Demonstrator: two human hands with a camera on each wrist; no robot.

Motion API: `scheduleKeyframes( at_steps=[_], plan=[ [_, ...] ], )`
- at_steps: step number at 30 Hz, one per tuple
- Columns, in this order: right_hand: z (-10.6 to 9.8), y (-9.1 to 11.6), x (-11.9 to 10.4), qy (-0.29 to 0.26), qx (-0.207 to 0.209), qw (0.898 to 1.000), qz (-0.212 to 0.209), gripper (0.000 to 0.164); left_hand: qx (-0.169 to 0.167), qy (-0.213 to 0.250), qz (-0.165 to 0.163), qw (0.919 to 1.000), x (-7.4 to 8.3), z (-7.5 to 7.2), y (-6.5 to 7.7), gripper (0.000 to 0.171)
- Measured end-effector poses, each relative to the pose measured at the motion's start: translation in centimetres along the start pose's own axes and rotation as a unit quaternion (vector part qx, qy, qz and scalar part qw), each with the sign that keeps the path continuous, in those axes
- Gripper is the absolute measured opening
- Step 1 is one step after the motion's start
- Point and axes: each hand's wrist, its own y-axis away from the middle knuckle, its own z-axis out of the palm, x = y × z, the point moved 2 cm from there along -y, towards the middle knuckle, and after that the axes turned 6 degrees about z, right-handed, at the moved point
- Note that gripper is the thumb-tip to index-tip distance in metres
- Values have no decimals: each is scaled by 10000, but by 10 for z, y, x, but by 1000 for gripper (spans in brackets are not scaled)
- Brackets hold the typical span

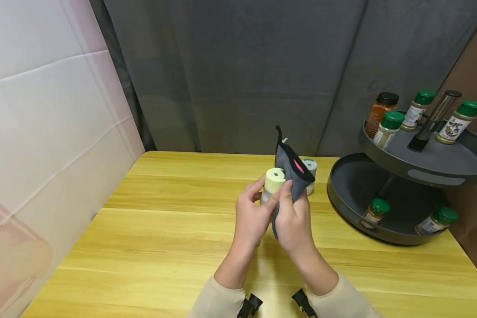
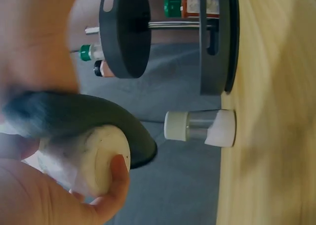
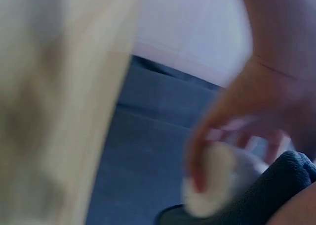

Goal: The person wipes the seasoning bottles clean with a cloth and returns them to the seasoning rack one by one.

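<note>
My left hand point(image 1: 251, 217) grips a clear seasoning jar with a cream-coloured lid point(image 1: 275, 177), held tilted above the table. In the left wrist view the thumb lies against the side of the lid point(image 2: 104, 158). A dark grey cloth with black edging point(image 1: 289, 164) and a small pink mark is pinched in my right hand point(image 1: 296, 223). The cloth lies against the jar's right side and hides part of it. Both hands meet close together over the middle of the table. The right wrist view is blurred, with the cloth point(image 3: 256, 195) beside the jar.
Behind the cloth, a second clear jar with a pale lid point(image 2: 177, 125) stands on the wooden table point(image 1: 175, 238). To the right is a dark two-tier rotating rack point(image 1: 401, 238). Several spice bottles, mostly green-capped point(image 1: 392, 119), occupy both tiers. A grey curtain point(image 1: 238, 79) hangs behind.
</note>
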Motion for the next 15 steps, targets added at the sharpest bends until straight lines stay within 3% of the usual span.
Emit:
scheduleKeyframes(
  at_steps=[3, 8, 10, 12, 15],
  plan=[
    [4, 4, 14, 177, -111, 9998, -12, 50, 156, 63, 45, 9998, 3, -1, -3, 44],
    [-1, 3, 20, 178, -486, 9908, 1250, 66, 353, -9, 98, 9993, 5, -5, -6, 45],
    [-3, 0, 13, 86, -448, 9897, 1354, 70, 318, -116, 166, 9993, 5, -4, -4, 45],
    [-3, -2, 5, -54, -294, 9952, 934, 64, 221, -186, 234, 9993, 5, -2, -2, 45],
    [0, 0, -1, 376, 113, 9988, -278, 50, 98, -184, 288, 9994, 4, 1, 2, 44]
  ],
)
